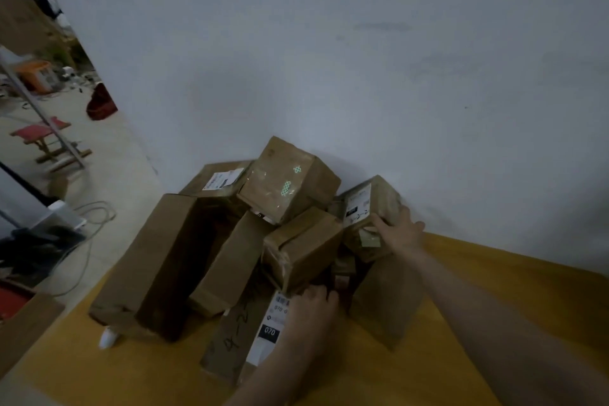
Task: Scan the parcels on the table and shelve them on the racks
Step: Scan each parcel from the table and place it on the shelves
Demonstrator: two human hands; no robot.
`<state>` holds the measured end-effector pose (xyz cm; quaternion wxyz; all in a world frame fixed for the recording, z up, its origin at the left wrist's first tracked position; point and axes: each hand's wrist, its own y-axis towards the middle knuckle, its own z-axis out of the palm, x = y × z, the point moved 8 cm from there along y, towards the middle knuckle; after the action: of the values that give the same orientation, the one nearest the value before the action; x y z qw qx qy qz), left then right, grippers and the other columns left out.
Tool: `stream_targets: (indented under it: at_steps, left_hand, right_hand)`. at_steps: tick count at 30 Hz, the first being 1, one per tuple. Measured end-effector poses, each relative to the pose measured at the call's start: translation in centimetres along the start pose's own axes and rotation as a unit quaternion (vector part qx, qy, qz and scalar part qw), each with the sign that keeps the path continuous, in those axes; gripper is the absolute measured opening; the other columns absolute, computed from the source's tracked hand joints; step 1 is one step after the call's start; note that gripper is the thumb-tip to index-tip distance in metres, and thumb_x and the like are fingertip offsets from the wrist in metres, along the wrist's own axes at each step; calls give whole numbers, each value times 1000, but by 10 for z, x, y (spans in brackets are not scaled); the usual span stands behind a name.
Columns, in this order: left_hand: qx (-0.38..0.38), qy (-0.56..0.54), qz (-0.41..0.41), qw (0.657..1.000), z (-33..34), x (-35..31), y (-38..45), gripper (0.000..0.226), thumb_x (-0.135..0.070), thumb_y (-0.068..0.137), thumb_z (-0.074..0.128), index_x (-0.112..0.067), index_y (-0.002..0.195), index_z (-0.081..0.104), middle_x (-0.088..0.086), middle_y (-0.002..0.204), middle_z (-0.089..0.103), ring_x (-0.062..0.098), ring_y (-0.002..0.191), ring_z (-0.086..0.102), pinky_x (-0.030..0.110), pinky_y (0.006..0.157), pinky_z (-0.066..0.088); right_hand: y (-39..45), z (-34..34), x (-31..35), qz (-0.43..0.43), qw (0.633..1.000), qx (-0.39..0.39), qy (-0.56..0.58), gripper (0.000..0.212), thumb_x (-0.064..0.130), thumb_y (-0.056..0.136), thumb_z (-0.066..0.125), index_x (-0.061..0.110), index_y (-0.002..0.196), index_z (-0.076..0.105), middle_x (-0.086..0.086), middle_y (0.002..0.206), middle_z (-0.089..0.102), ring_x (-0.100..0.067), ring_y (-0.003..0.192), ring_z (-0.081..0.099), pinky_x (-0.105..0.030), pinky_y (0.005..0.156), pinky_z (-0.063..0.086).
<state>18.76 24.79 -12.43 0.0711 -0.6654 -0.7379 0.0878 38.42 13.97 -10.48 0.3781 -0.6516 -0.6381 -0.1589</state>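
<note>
parcels (250, 241) heaped on table (494, 290); right hand (400, 231) grips one, left hand (313, 310) holds another.

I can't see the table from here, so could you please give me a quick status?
Right hand grips labelled parcel by the wall. Left hand on flat 070 parcel. Neighbouring boxes crowd both.

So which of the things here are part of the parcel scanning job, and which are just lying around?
Part of the job:
- brown cardboard parcel with the 070 label, under the left hand
- brown taped parcel by the wall, touched by the right hand
- yellow table

Lying about:
- red stool
- grey cable on the floor
</note>
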Motion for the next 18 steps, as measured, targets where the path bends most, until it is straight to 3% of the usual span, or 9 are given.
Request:
stream_targets:
  at_steps: [4,8,12,15,18]
  left_hand:
    - [22,-22,2,1000,12,16,1,38,-23,99,41,-14,135,39,12,142,39,29,119,49,39,88,46]
    - [-15,-41,11,999,3,26,2,36,-31,101,38,-17,134,39,7,134,48,26,113,55,35,85,46]
    - [-50,-105,21,993,-19,20,5,42,-45,101,34,-24,136,40,0,132,50,18,114,55,29,83,45]
    - [-69,-184,18,980,-39,14,10,43,-54,99,30,-30,133,41,-6,128,51,11,108,56,24,80,46]
    - [-89,-273,18,958,-63,-3,15,48,-59,97,26,-32,135,40,-9,133,49,8,111,55,28,88,49]
  right_hand:
    - [25,24,-7,9,999,-27,16,83,58,80,61,30,147,21,-19,143,26,-43,128,31,-49,103,39]
    - [24,18,-5,16,996,-65,50,67,48,83,61,33,142,33,-19,135,34,-42,119,42,-43,98,45]
    - [-1,-11,-9,10,974,-95,207,52,35,90,59,27,138,42,-13,135,49,-30,107,58,-33,77,52]
    - [-49,-41,-19,-17,951,-92,294,45,29,94,57,28,137,43,-2,126,52,-17,95,61,-26,64,52]
    - [-110,-67,-40,-14,933,-88,348,48,26,92,58,31,137,42,1,118,53,-10,92,60,-25,64,51]
